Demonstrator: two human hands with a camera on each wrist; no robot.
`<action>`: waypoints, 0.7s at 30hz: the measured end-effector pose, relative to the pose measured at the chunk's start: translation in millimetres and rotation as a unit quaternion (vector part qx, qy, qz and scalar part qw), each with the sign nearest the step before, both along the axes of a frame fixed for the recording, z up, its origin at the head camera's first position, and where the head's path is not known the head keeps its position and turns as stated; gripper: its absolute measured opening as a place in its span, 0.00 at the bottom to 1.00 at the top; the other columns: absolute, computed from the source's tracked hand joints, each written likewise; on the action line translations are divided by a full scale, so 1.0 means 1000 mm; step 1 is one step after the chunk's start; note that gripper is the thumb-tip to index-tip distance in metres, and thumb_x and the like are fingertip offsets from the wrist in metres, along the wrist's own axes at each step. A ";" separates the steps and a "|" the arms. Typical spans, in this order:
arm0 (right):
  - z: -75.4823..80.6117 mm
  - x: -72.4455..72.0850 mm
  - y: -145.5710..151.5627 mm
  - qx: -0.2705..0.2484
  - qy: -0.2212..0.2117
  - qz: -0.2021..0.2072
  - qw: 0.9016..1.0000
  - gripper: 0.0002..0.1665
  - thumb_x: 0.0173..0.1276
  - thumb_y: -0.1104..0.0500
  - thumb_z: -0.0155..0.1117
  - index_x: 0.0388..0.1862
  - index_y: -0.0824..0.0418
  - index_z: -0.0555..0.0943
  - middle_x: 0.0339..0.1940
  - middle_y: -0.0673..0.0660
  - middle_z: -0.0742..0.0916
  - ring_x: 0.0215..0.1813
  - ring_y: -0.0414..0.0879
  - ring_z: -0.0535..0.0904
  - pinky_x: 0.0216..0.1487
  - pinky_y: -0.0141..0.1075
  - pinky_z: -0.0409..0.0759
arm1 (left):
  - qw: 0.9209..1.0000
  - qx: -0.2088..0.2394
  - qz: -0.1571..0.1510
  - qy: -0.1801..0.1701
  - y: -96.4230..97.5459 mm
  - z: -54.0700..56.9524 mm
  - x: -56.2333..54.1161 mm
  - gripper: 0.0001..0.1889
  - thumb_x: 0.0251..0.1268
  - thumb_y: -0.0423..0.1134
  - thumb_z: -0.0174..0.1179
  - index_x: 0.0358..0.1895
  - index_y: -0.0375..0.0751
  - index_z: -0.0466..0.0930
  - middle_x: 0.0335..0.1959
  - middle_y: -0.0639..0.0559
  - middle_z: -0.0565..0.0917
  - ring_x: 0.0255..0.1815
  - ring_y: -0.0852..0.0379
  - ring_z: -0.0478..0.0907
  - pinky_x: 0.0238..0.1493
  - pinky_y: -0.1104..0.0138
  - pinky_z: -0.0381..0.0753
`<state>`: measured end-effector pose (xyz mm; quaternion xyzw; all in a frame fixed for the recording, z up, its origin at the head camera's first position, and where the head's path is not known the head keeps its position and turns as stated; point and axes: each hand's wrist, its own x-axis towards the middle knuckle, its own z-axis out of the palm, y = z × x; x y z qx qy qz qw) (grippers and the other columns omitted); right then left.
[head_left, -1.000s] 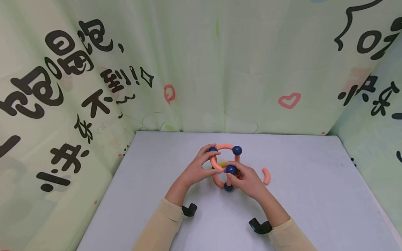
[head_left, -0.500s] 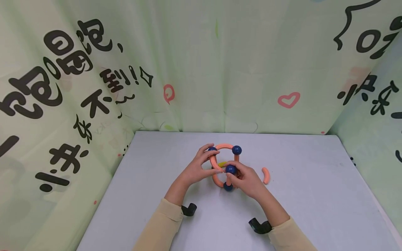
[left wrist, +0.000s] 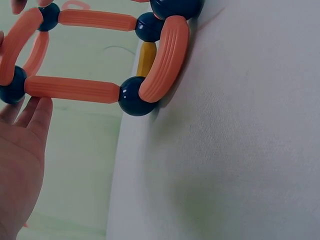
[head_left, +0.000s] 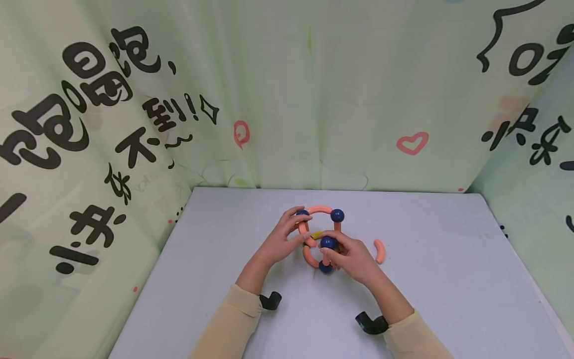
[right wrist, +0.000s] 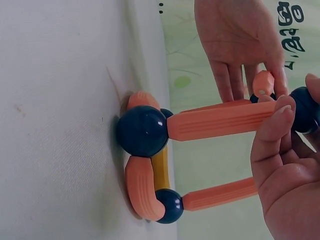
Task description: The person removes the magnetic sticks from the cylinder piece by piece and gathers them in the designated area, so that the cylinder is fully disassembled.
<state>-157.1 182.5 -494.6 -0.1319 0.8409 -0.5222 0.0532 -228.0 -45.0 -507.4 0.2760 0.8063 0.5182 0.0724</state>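
Observation:
A frame of blue magnetic balls and salmon rods stands on the table. My left hand [head_left: 279,241] holds a curved magnetic rod [head_left: 303,228] on the frame's upper left, thumb on the rod and fingers by the upper-left ball [head_left: 302,213]. In the right wrist view that rod's bare end [right wrist: 262,82] shows beside the left thumb. My right hand [head_left: 353,255] pinches the near upper ball [head_left: 328,243], which tops an upright straight rod [right wrist: 220,120]. That rod stands on a lower ball [right wrist: 142,131], joined to curved base rods [left wrist: 167,60].
A loose curved salmon rod [head_left: 379,251] lies on the white table [head_left: 439,269], right of the right hand. A yellow rod [right wrist: 160,167] shows low in the frame. Printed curtains [head_left: 287,99] hang behind and at both sides of the table.
The left thumb has shifted up onto the curved rod, and the rod's near end has turned leftward, away from the ball in my right hand. The right hand has barely moved.

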 end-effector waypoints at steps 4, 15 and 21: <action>0.000 0.000 0.000 0.013 0.008 -0.004 1.000 0.25 0.70 0.45 0.64 0.63 0.51 0.76 0.27 0.54 0.83 0.25 0.52 0.78 0.26 0.34 0.77 | 1.000 0.012 0.001 0.001 0.000 -0.001 0.000 0.23 0.71 0.49 0.59 0.67 0.57 0.72 0.78 0.54 0.55 0.76 0.51 0.60 0.74 0.55 0.65; 0.000 -0.001 0.001 -0.006 -0.011 0.000 1.000 0.27 0.71 0.44 0.63 0.65 0.52 0.74 0.32 0.61 0.86 0.29 0.62 0.78 0.29 0.38 0.80 | 0.999 0.040 0.016 -0.021 0.003 -0.003 -0.003 0.33 0.66 0.46 0.65 0.72 0.61 0.62 0.74 0.56 0.62 0.72 0.53 0.67 0.73 0.60 0.67; 0.000 -0.001 0.000 -0.020 -0.034 -0.010 0.999 0.28 0.69 0.43 0.64 0.64 0.50 0.74 0.31 0.63 0.85 0.29 0.57 0.79 0.33 0.43 0.83 | 0.999 0.051 0.013 -0.011 0.003 -0.006 -0.003 0.29 0.73 0.45 0.57 0.74 0.59 0.61 0.74 0.54 0.63 0.72 0.52 0.68 0.72 0.58 0.68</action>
